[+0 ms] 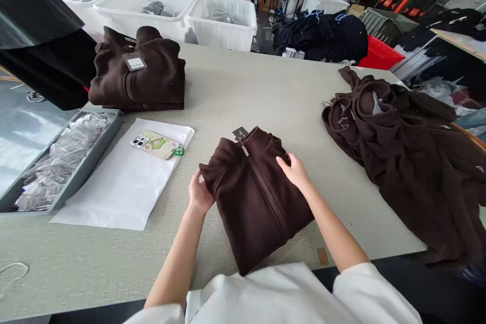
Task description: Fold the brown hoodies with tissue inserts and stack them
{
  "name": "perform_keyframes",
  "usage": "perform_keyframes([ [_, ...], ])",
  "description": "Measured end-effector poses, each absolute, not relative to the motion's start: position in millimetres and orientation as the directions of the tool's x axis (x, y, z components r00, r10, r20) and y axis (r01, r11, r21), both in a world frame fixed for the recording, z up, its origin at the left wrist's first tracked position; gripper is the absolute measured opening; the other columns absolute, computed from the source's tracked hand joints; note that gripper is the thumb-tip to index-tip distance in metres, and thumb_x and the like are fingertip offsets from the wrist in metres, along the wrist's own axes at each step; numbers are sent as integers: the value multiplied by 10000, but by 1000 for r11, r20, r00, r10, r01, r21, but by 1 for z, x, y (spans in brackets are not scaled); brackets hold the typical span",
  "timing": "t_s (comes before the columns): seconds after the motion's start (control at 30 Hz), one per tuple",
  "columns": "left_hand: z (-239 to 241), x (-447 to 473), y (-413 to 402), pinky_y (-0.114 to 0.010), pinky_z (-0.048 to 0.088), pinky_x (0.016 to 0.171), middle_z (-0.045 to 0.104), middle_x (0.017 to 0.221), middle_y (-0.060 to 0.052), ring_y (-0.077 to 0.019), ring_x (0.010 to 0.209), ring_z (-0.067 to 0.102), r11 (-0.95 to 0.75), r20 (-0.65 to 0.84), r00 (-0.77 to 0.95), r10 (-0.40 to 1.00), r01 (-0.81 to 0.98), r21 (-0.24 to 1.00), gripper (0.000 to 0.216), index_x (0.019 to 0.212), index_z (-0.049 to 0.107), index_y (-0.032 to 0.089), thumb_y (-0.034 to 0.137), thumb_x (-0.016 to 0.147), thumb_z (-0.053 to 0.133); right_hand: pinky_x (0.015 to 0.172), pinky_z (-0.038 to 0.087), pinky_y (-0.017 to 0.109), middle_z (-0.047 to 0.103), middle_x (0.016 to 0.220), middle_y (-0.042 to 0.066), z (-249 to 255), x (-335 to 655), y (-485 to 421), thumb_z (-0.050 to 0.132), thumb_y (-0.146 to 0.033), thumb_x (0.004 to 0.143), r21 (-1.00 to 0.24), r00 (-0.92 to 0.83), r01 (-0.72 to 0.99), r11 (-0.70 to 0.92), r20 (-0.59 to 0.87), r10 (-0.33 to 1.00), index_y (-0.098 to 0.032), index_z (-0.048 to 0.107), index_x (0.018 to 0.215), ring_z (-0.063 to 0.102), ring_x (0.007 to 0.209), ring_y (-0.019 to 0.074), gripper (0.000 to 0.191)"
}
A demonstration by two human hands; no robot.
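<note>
nearby, grey tray [99,148] holds clear packets [56,167]; bins [224,25] hold scraps.

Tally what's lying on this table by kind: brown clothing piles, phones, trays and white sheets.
Brown clothing piles: 3 (folded jacket touched by the left hand and right hand, folded stack, loose heap)
Phone: 1
Grey tray: 1
White sheet: 1
Total: 6

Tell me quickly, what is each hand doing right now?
Left hand: closed on the left edge of the folded brown jacket.
Right hand: open, resting flat on the same jacket.
</note>
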State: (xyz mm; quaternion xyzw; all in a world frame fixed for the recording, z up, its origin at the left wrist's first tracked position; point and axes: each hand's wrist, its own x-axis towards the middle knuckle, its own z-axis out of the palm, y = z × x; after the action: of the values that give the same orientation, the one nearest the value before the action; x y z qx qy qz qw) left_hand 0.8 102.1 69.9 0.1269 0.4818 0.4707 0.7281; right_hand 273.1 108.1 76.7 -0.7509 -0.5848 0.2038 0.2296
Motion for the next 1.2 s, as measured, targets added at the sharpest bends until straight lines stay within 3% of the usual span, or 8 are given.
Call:
perform_keyframes([
  [0.1,71,2,93,-363,528,837,677,888,-91,-264,924,633,481,-551,22,834,-517,708,357,943,640,138,432,741,624,838,463,378,637,1050,114,65,271,114,508,-594,777,-762,174,611,-216,-136,975,-164,580,1055,590,977,250,517],
  [0.23,72,19,101,-343,542,805,689,855,-55,-247,866,648,360,-433,-64,899,-455,815,356,965,628,164,303,651,723,809,476,355,656,968,75,78,274,113,547,-534,769,-865,198,497,-64,41,979,-179,579,971,610,902,225,410],
  [0.63,33,-1,134,-246,450,483,511,619,14,-108,482,486,353,-330,-319,888,16,935,184,797,520,158,310,704,567,761,477,389,634,971,130,44,302,132,390,-461,894,-546,231,817,-186,16,973,-160,548,1084,602,899,266,390],
  [0.73,66,8,114,-349,505,751,592,981,-102,-193,830,609,61,108,-429,897,361,931,315,1022,499,139,265,736,541,873,446,434,574,1108,178,73,287,119,353,-400,911,-411,151,911,-38,246,957,-111,510,1191,534,1049,282,432],
  [0.83,97,26,110,-434,336,1029,468,1304,-132,-249,1225,431,-314,494,-79,866,683,659,441,1228,440,170,285,805,492,1001,348,488,437,1321,188,104,256,93,321,-409,923,-289,-54,945,152,320,946,-117,470,1280,354,1262,307,485],
  [0.93,96,29,139,-512,193,1087,406,1388,-110,-299,1308,315,-398,331,267,905,806,439,463,1273,454,211,383,843,456,1010,254,610,227,1484,133,109,216,52,387,-561,869,-218,-273,927,306,169,947,-236,421,1351,125,1360,386,582],
  [1.03,72,13,176,-494,313,1014,504,1291,-128,-312,1205,442,-268,-9,294,956,884,384,494,1292,441,200,455,876,358,1006,203,652,131,1524,75,89,196,15,441,-606,830,-221,-424,885,410,-18,906,-346,408,1354,69,1367,408,585],
  [1.2,60,1,151,-418,451,819,598,1064,-161,-332,1035,551,-241,-115,268,957,949,205,515,1154,509,156,541,874,311,1053,189,603,314,1467,45,71,250,7,430,-453,901,-305,-456,852,426,-29,890,-361,464,1304,235,1359,290,416],
])
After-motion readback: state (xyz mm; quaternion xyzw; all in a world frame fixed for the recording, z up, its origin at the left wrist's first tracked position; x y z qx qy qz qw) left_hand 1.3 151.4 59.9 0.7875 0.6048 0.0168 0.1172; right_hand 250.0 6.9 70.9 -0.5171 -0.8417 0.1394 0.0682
